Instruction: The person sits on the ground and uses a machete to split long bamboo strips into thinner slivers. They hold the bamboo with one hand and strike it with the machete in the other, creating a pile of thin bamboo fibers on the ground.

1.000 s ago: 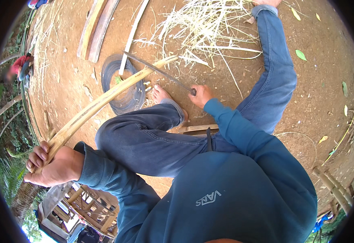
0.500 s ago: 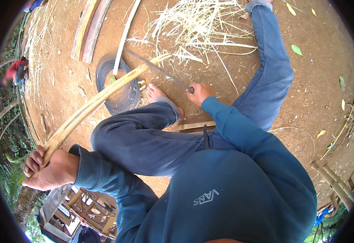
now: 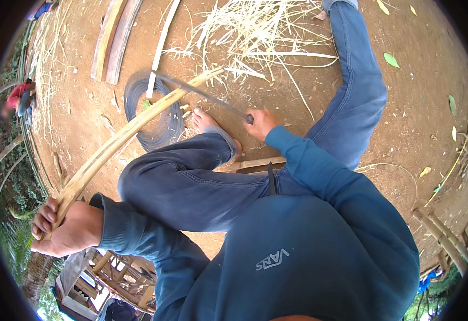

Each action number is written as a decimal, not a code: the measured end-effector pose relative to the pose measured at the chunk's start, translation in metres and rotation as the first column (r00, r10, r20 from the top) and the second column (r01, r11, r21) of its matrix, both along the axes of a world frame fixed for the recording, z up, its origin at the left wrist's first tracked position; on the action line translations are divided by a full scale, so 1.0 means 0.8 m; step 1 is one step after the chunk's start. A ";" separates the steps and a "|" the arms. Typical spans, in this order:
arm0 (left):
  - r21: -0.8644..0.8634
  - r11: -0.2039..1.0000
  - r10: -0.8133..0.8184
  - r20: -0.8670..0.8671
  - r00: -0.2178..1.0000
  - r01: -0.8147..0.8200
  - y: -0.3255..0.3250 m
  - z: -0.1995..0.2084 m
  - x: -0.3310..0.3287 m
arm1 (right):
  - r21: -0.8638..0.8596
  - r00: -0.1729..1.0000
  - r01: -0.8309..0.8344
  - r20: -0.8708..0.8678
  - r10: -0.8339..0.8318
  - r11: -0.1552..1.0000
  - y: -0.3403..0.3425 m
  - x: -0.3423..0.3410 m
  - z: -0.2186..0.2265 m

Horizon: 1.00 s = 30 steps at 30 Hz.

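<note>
**Long wooden strip (image 3: 120,137) in the left hand (image 3: 65,227), long-bladed knife (image 3: 207,96) in the right hand (image 3: 262,126)**

At the far left we see a person in red (image 3: 16,101) low beside the greenery, small and blurred. Nearer to us, the left hand grasps the lower end of the strip, fingers curled over it and thumb pointing out to the left. From there the strip slants up and to the right past our bent left knee, its far end well out in front of us. Above its middle, two planks (image 3: 106,47) lie side by side on the bare earth (image 3: 298,144). Next comes a coil of dark wire (image 3: 132,104), which the strip partly covers in our view; a narrow pale slat (image 3: 163,45) reaches down to it. Our bare foot (image 3: 204,121) rests just beside the coil. The knife's blade crosses the strip near its far end; whether it touches there we cannot tell. Beyond lies a loose heap of pale shavings (image 3: 258,32). The right hand is closed around the knife's dark handle, in front of our body. Farther right, a green leaf (image 3: 390,60) lies on the earth, and two poles (image 3: 441,243) lie near the lower edge.
</note>
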<state>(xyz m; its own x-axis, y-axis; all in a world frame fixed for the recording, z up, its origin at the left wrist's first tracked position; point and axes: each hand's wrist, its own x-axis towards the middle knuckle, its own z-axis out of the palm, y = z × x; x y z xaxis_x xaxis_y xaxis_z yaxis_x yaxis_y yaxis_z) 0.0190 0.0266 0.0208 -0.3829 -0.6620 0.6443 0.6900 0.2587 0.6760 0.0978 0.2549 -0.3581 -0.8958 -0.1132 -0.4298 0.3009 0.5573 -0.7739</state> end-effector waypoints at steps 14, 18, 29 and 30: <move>0.027 0.997 0.074 0.025 0.997 -0.074 0.006 0.001 -0.006 | 0.102 0.981 0.072 0.170 -0.089 0.992 0.014 -0.009 -0.043; 0.000 0.994 0.106 0.041 0.994 -0.106 -0.004 -0.001 -0.009 | 0.114 0.970 0.086 0.218 -0.110 0.990 0.017 -0.006 -0.051; 0.086 0.996 0.013 0.098 0.995 -0.022 -0.028 0.005 -0.012 | 0.217 0.921 0.098 0.350 -0.171 0.971 0.035 -0.001 -0.073; 0.083 0.996 0.015 0.114 0.993 -0.024 -0.040 0.013 -0.011 | 0.211 0.926 0.095 0.340 -0.164 0.973 0.034 0.000 -0.076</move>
<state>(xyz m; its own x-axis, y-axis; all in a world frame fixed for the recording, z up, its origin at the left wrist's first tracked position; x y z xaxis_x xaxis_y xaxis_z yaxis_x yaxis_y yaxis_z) 0.0103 -0.0056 0.0316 -0.4364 -0.7200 0.5396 0.6034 0.2107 0.7691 0.0981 0.2819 -0.4190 -0.6832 0.1067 -0.7224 0.6143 0.6189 -0.4896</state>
